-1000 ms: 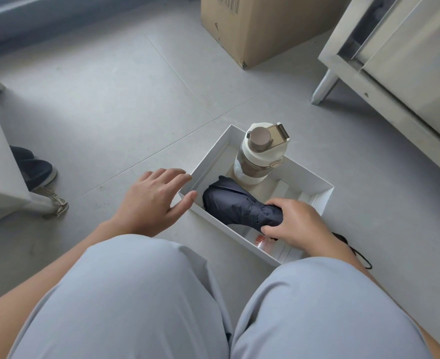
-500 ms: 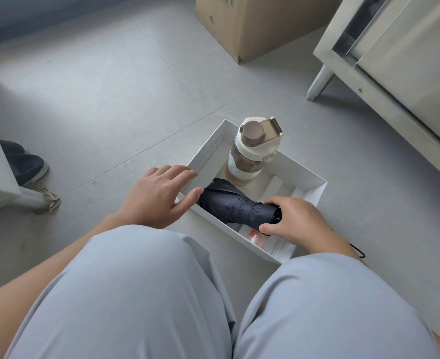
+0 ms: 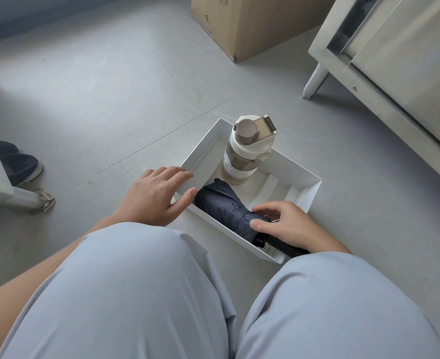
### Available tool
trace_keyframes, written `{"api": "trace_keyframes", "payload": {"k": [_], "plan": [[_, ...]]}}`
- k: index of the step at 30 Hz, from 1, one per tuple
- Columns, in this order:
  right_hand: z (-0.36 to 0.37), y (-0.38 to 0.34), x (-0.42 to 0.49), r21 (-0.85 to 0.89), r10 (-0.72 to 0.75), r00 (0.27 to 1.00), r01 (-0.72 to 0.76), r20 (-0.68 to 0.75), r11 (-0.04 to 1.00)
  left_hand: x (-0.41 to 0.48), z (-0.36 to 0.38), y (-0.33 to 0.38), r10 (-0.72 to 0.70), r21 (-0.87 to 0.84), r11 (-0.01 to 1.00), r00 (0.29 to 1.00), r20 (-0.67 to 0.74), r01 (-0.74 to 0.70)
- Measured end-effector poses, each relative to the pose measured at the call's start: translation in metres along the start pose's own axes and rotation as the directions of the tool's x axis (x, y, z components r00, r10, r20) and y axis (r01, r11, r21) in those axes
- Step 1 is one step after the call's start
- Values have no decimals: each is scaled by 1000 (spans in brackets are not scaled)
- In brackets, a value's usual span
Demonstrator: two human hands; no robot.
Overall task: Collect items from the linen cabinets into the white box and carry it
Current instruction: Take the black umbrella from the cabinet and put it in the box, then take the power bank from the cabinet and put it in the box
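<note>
now, past the knees [image 3: 146, 281], settling the umbrella [image 3: 221, 203] in the white box [image 3: 291, 167] on the floor [image 3: 105, 99], with right fingers [image 3: 268, 211] curled round its handle, left fingers [image 3: 172, 173] loose on the rim, bottle [image 3: 242, 161] upright beyond; next, likely gripping both walls to lift.

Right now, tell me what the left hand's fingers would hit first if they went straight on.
The left hand points across the box; its fingers are at the box's wall. Over the rim, they would likely meet the bottle first, though depth is unclear.
</note>
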State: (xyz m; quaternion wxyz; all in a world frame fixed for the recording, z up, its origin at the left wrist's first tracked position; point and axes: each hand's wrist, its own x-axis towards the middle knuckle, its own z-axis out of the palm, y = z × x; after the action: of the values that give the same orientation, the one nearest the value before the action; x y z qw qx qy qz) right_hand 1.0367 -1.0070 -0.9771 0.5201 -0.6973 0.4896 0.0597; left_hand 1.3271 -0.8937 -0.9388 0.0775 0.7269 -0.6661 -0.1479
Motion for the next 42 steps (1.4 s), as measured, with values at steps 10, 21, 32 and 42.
{"api": "trace_keyframes", "payload": {"k": [10, 21, 32, 42], "plan": [[17, -11, 44, 45, 26, 997, -29, 73, 999, -3, 1, 2, -22, -23, 999, 1000, 10, 23], [25, -8, 54, 91, 15, 997, -21, 70, 996, -5, 2, 2, -80, -31, 996, 997, 0, 80], [-31, -86, -32, 97, -28, 998, 34, -62, 995, -22, -70, 46, -190, -57, 979, 979, 68, 194], [-147, -273, -208, -42, -96, 990, 92, -104, 995, -48, -317, 148, -263, -62, 963, 965, 4, 263]]}}
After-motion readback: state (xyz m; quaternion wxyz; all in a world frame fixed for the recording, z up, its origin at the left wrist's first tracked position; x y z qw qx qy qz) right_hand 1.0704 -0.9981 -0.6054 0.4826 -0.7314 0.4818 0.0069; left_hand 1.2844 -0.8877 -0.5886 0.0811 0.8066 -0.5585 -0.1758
